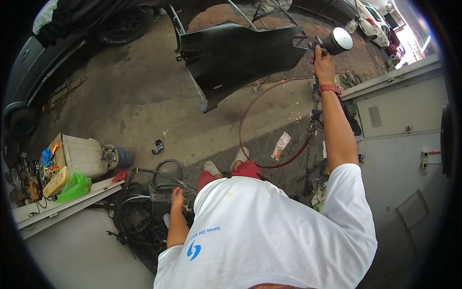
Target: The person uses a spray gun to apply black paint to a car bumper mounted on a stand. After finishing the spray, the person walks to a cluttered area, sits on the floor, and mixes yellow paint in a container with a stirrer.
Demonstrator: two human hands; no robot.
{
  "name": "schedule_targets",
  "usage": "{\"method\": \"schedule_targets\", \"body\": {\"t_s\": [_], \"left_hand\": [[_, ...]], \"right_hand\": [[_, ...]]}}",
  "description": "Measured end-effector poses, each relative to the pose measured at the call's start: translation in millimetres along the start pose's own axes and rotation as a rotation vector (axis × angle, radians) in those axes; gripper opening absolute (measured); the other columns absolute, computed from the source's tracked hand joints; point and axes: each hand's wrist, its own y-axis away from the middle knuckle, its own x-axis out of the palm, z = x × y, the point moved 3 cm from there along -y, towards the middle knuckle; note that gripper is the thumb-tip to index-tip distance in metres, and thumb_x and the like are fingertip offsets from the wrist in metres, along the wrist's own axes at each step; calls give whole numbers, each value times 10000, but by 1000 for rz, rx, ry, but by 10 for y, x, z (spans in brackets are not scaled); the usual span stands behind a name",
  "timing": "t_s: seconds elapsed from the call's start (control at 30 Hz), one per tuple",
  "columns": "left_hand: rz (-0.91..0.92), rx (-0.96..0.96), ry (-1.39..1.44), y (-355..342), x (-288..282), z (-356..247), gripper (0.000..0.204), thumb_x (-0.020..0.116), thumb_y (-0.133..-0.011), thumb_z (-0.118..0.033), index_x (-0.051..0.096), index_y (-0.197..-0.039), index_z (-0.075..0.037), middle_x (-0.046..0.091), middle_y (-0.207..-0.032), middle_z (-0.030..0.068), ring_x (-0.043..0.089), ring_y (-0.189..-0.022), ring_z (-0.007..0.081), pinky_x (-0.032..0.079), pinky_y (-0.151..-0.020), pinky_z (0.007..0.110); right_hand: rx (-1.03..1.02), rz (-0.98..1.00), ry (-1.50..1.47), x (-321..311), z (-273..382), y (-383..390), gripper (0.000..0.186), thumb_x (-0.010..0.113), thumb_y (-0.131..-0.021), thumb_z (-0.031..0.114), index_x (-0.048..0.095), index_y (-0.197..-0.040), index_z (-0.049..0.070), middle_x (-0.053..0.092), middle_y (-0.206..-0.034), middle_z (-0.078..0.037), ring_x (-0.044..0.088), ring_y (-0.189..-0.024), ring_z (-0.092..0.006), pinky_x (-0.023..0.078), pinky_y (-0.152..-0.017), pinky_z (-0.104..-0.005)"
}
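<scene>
White T-shirt cloth (pixel 284 231) sits closest, filling five to seven o'clock, its lower part cut off by the frame. At ten o'clock, a dark vehicle (pixel 29 67) runs into the black rim, so only its side and wheels show. Toward nine o'clock stands a pale box (pixel 79 151), with a green plastic bag (pixel 77 185) just below it; the small clutter further left is too dim to sort out. Between seven and eight o'clock, the left hand (pixel 177 197) hangs beside the torso, over dark, tangled hoses; its palm is hidden, and I cannot tell whether the fingers are released or clenched. At twelve o'clock, a black panel (pixel 240 58) rests on a metal stand, which it partly covers. A red hose (pixel 240 126) loops across the floor at three o'clock. Between one and two o'clock, the right hand (pixel 325 66) grasps a spray gun (pixel 332 43) near the panel's right end; fingers conceal most of the grip, and the nozzle is hard to make out. At two o'clock, a white car (pixel 373 21) is partly lost in glare.
</scene>
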Motion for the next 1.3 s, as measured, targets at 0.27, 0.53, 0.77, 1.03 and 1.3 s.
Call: {"method": "schedule_targets", "body": {"t_s": [0.27, 0.53, 0.77, 1.03, 1.3], "left_hand": [[-73, -40, -208, -24, -141, 317, 522, 677, -976, -249, 604, -1453, -50, 669, -1405, 144, 634, -1287, 287, 477, -1072, 374], [8, 29, -126, -204, 263, 363, 485, 668, -976, -238, 625, -1430, -71, 688, -1254, 110, 637, -1107, 232, 489, -954, 362], [33, -23, 6, -176, 307, 152, 491, 644, -997, -229, 605, -1461, -73, 663, -1415, 139, 610, -1319, 275, 454, -1101, 375], [-46, -140, -37, -59, 191, 236, 487, 659, -1002, -250, 613, -1444, -51, 662, -1425, 116, 624, -1306, 272, 458, -1111, 384], [4, 41, -79, -178, 552, 36, 496, 659, -1006, -264, 608, -1454, -56, 664, -1427, 141, 612, -1337, 263, 442, -1135, 396]], "right_hand": [[21, 337, -321, 547, 925, 682, 522, 600, -1069, 471, 725, -1026, -34, 750, -811, -94, 737, -661, -155, 527, -449, -294], [29, 772, -666, 919, 1566, 1087, 464, 560, -1094, 446, 668, -1189, 4, 759, -913, -117, 761, -763, -187, 502, -446, -268], [8, 399, -409, 673, 1260, 571, 486, 583, -1083, 449, 703, -1158, -16, 757, -912, -96, 733, -705, -159, 499, -461, -278], [16, 663, -290, 546, 698, 1340, 411, 578, -1095, 387, 732, -1089, 6, 755, -878, -48, 694, -672, -101, 504, -476, -275], [184, 725, -477, 942, 425, 1657, 417, 570, -1098, 389, 720, -1119, 0, 757, -853, -73, 694, -648, -117, 495, -450, -253]]}}
